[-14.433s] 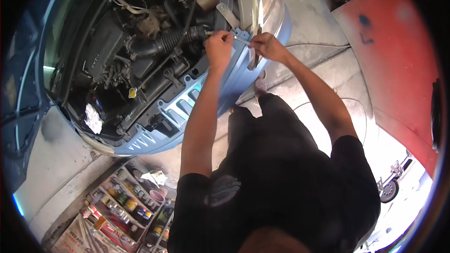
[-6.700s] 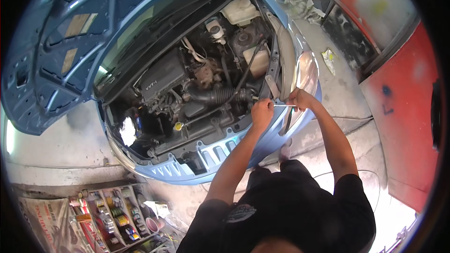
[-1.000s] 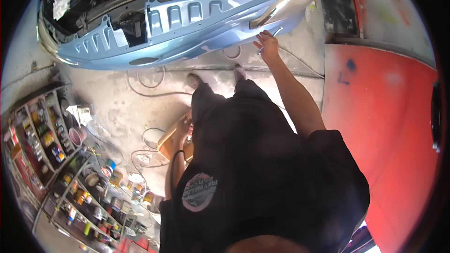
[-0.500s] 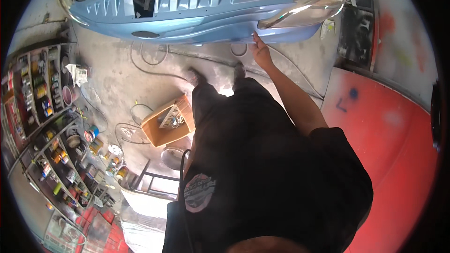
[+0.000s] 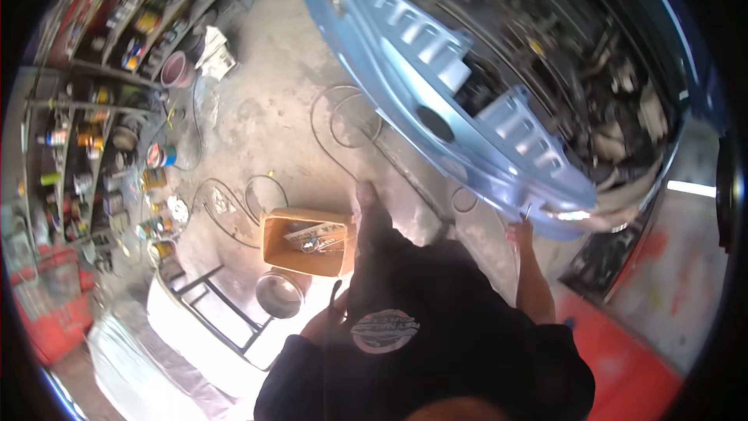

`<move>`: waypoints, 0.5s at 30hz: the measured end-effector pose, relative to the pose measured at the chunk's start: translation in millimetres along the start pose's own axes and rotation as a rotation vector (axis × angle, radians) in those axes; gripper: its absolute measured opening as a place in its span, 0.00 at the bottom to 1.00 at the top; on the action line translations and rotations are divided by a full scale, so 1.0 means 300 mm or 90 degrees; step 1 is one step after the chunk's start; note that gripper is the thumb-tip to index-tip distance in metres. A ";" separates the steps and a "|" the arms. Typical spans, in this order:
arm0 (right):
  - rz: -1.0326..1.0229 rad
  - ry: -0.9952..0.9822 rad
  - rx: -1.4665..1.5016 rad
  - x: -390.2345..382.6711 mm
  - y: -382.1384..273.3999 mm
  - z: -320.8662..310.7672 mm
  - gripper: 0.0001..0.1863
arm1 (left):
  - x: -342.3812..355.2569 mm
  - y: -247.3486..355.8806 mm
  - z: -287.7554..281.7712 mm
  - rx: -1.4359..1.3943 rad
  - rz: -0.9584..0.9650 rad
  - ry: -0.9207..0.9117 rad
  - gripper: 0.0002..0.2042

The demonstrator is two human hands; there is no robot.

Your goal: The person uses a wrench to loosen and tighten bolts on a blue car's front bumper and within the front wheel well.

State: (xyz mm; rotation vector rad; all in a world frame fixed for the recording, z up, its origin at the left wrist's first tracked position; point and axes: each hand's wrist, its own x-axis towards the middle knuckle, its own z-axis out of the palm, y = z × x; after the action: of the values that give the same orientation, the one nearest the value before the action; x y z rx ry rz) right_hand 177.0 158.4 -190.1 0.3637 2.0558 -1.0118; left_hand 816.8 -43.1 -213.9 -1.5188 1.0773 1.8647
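A light-blue car bumper (image 5: 389, 82) runs slantwise across the front of a car with its engine bay uncovered. My right hand (image 5: 520, 231) is at the bumper's lower edge, near its right end. Its fingers look stretched out and apart; a thin upright shape shows at the fingertips, too small to tell whether a finger or an object. My left forearm (image 5: 318, 326) is bent close to my body. The left hand (image 5: 340, 306) shows only in part beside my black shirt, next to a dark cord-like loop (image 5: 334, 294); its fingers are hidden.
An open cardboard box (image 5: 273, 245) stands by my foot, with a round metal pot (image 5: 280, 294) behind it. A hose (image 5: 315, 121) coils over the floor. Shelves (image 5: 89, 113) of cans line the left. A red panel (image 5: 615, 351) stands at right.
My view has swung toward the right, so the bumper now slants and more of the engine bay shows. The right hand stays near the bumper's lower edge.
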 end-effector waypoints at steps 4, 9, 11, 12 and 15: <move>0.035 -0.123 -0.029 -0.245 -0.063 0.136 0.26 | 0.234 0.072 -0.269 -0.171 -0.030 -0.053 0.16; -0.053 -0.186 -0.310 -0.411 -0.251 0.358 0.26 | 0.289 0.477 -0.442 -0.253 0.070 0.096 0.09; -0.087 -0.180 -0.368 -0.486 -0.322 0.403 0.25 | 0.315 0.565 -0.472 -0.263 0.174 0.169 0.10; -0.064 -0.181 -0.346 -0.513 -0.341 0.405 0.25 | 0.379 0.547 -0.470 -0.188 0.219 0.199 0.11; -0.021 -0.152 -0.314 -0.549 -0.375 0.365 0.24 | 0.546 0.550 -0.423 0.055 0.322 0.283 0.13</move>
State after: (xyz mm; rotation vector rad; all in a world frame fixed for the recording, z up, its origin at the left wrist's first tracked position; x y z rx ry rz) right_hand 278.5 16.9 -43.5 -0.0466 2.0114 -0.5072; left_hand 717.8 -256.1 -336.3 -1.7750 1.8661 1.7857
